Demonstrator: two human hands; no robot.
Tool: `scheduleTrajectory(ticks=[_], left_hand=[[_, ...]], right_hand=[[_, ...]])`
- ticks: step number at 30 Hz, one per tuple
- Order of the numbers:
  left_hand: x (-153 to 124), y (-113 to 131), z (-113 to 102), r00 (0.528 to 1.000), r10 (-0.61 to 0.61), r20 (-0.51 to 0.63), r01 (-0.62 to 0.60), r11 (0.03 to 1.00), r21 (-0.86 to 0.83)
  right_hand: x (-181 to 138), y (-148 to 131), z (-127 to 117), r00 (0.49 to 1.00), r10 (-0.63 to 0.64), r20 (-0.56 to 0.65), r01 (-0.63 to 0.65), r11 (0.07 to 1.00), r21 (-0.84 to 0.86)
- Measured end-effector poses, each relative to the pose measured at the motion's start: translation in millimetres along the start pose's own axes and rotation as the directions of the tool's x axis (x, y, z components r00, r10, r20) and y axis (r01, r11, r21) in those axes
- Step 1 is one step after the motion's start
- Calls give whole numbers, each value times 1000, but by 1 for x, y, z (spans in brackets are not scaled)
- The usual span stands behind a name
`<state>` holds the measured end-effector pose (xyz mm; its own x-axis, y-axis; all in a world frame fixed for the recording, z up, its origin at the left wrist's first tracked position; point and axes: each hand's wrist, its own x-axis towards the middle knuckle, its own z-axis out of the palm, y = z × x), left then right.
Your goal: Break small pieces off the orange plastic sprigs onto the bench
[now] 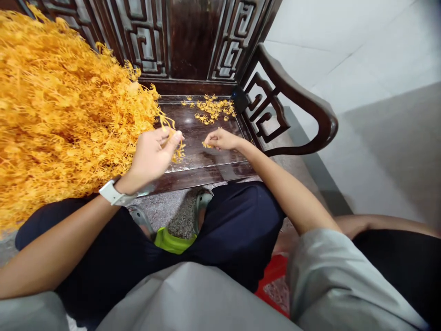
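Observation:
My left hand [153, 149], with a pale watch on its wrist, pinches a thin branching yellow plastic sprig [179, 154] whose ends hang below the fingers. Over the dark wooden bench seat, my right hand [220, 139] is closed on a small yellow claw-shaped plastic piece [206, 145], which peeks out at the fingertips. A large heap of tangled yellow plastic sprigs [76, 101] rises beside my left arm. Farther back on the seat [193, 133], several loose yellow claw-shaped pieces [213, 108] lie scattered.
Behind the seat stands a carved wooden backrest [189, 41]. A curved armrest [303, 101] bounds the right side. My knees are against the front. Another person's dark-clothed leg [396, 262] is at the right, and something red [275, 271] is on the floor.

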<state>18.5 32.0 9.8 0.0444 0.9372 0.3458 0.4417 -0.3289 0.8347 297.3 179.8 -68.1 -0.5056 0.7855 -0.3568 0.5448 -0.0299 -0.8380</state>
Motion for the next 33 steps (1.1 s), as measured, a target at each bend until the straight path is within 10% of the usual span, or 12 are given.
scheduleTrajectory(ticks=[4,9,15,23,33], left_hand=[[19,-13,-15,995,-97,-21,93,987,-133],[23,-13,-30,991,-127,-39,122,986,-116],[22,-5,-31,988,-150,-48,141,978,-154],[24,9,-22,898,-370,239,440,734,-517],[32,-8,-36,940,-338,-35,311,897,-315]], right_hand=[[-4,-14,0,948,64,310,-68,998,3],[1,-36,-3,947,202,-250,5,769,640],[6,-55,23,905,244,-350,11,807,591],[-24,-98,55,992,-100,81,40,837,546],[-35,-117,74,948,-281,150,170,844,508]])
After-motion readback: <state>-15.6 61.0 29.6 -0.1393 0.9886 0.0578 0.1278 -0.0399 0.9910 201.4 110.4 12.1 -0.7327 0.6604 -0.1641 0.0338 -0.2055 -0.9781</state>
